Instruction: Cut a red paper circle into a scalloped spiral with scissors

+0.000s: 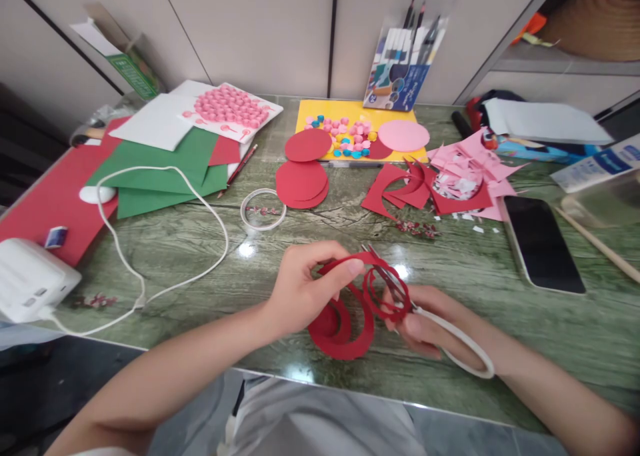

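My left hand [313, 286] pinches a red paper spiral [357, 343] between thumb and fingers near the table's front edge. The spiral's wider coils hang below that hand, and a narrow strip of it loops around the scissor blades. White-handled scissors [457, 343] are in my right hand [425, 319], with their blades pointing up and left toward my left thumb. The blade tips look slightly apart beside the strip. Beyond my hands lie red paper circles [302, 184], partly stacked, and a roll of white tape [263, 209].
Red paper offcuts [395, 193] and pink scraps [493, 166] lie at the right, near a phone [543, 243]. A yellow sheet [307, 113] bears small coloured pieces. Green paper [145, 203], a white cable [220, 256] and a white charger [35, 279] occupy the left.
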### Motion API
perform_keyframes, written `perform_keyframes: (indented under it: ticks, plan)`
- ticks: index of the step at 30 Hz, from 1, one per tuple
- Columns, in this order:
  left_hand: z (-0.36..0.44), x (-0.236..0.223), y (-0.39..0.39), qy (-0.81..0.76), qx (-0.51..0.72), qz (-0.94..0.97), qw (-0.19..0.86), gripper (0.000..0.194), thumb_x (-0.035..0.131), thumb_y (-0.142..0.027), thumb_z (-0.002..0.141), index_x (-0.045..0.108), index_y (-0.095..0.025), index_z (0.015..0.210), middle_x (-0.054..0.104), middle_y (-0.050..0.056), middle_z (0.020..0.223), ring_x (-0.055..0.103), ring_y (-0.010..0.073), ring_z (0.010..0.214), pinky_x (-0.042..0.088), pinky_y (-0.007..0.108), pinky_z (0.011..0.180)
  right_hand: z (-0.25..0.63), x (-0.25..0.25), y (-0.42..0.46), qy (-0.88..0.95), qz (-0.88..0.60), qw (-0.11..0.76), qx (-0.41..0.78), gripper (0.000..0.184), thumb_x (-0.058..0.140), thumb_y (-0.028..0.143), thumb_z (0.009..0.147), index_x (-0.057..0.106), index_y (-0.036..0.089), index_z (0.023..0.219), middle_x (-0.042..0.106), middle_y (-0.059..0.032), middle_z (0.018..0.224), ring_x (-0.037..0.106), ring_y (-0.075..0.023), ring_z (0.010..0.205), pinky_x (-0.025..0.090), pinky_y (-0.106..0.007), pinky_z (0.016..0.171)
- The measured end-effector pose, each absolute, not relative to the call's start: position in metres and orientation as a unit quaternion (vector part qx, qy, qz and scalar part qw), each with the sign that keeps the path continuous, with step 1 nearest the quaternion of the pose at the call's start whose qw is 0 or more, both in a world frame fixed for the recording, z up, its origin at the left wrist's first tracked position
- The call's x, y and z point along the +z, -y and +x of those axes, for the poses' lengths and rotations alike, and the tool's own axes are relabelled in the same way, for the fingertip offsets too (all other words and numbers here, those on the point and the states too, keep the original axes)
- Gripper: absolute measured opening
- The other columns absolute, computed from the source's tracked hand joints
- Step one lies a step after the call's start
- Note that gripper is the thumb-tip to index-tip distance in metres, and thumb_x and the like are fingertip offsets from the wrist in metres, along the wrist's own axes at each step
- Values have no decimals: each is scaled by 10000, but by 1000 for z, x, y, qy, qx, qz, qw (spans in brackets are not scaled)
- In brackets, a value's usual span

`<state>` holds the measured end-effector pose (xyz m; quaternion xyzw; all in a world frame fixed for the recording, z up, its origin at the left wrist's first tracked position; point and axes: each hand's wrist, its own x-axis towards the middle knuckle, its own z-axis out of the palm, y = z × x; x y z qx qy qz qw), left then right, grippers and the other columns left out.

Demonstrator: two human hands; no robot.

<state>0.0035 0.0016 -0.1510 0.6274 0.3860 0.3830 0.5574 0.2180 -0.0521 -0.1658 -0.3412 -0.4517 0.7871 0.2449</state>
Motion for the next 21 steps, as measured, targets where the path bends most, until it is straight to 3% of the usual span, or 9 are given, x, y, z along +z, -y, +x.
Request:
perform_keyframes:
  ticks: [11, 21]
  plan:
    - [6, -154, -2, -395, 379, 550, 631, 289, 659, -356, 844, 622, -153, 642, 492, -57, 445, 422, 59, 401, 350, 198, 453, 213, -170, 56, 450, -355, 272, 773, 413, 602, 601, 874, 476, 213, 807, 319, 109, 548, 240, -57, 420, 169, -207, 387]
    - [5, -153, -5, -408, 369, 538, 640, 300, 681, -387, 827, 654, -149, 646, 436, -66, 428, 362, 47, 400, 270, 193, 420, 216, -172, 58, 464, -382, 271, 752, 403, 615, 599, 865, 514, 209, 860, 344, 119, 514, 237, -48, 376, 170, -197, 368]
